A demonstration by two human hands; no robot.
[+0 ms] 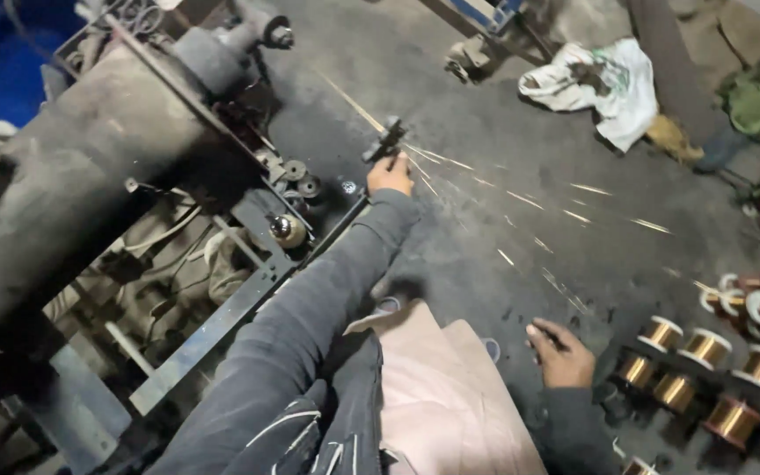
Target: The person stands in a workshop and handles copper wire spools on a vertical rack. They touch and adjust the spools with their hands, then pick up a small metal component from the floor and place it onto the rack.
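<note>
Copper wire (450, 163): thin bright strands fanning across the dark floor (485, 97) from the black guide fitting (386, 139) at the far centre, running right toward the spools. Left hand (390, 175): fingers closed together at the base of that fitting, arm in a grey sleeve (310, 299) stretched far from the body; whether it pinches the wire itself cannot be told. Right hand (560, 354): low at near right, fingers curled loosely on the floor, nothing clearly gripped. Copper spools (705, 369): rows of wound bobbins at right, just beside the right hand. Winding machine (90, 167): large grimy drum and steel frame filling the left, with small rollers (301, 180) near the left hand. White cloth (595, 84): crumpled on the floor, far right. Pink sheet (442, 396): lying near centre, against the person's body.
</note>
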